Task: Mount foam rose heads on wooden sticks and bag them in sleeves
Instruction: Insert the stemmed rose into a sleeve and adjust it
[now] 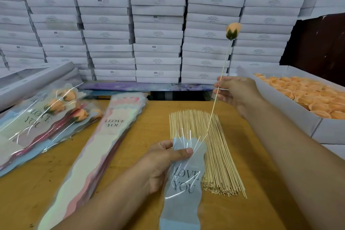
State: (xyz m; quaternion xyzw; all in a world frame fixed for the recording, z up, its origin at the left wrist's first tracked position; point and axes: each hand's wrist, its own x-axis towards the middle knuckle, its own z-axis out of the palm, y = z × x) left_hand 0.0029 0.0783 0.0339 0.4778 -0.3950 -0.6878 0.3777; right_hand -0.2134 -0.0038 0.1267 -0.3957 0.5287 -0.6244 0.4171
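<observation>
Head view: right hand (236,92) pinched a stick (222,74) mid-length, rose (233,31) already mounted on top, raised above the stick pile (207,153). Stick's lower tip sat at the mouth of a blue sleeve (183,179), gripped by left hand (164,162) just beside the pile's near left edge. Mounting done for this one; bagging looked barely begun. Bagged roses (56,110) lay far left of the pile, empty sleeves (104,136) between. Tray of heads (306,95) right of the pile, plenty left. Boxes (156,24) stacked behind the desk (160,114). Sleeve's floppy mouth might snag the tip.
</observation>
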